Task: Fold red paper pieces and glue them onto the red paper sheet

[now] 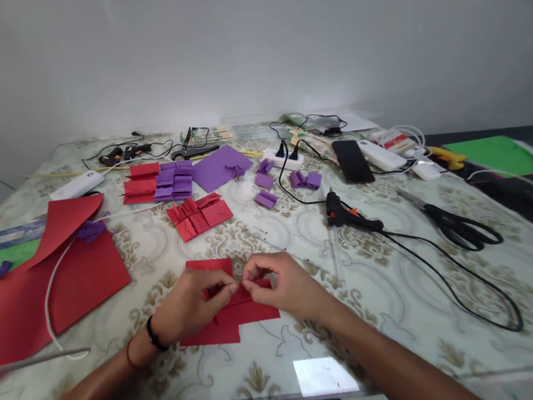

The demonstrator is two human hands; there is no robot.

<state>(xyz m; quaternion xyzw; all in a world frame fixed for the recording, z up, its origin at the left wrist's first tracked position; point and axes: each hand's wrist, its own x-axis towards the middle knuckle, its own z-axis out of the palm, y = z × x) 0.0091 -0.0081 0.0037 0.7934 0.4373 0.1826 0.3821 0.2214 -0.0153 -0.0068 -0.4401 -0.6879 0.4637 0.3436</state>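
Pieces of red paper (214,332) lie at the front middle of the table, overlapping, with folds and creases. My left hand (194,302) pinches the red paper between thumb and forefinger, a wristband on that arm. From the other side my right hand (279,286) pinches the same paper, its fingertips almost meeting those of the left. Just behind my hands sits a folded red paper piece (205,214) with raised pleats. Beyond it a red and purple pleated piece (173,182) lies beside a flat purple sheet (215,167).
A black glue gun (350,215) with a looping cord lies right of my hands, near black-handled scissors (454,220). Behind are a phone (352,161), a power strip (283,159) and small purple folded pieces (266,199). Large red sheets (87,278) cover the left side.
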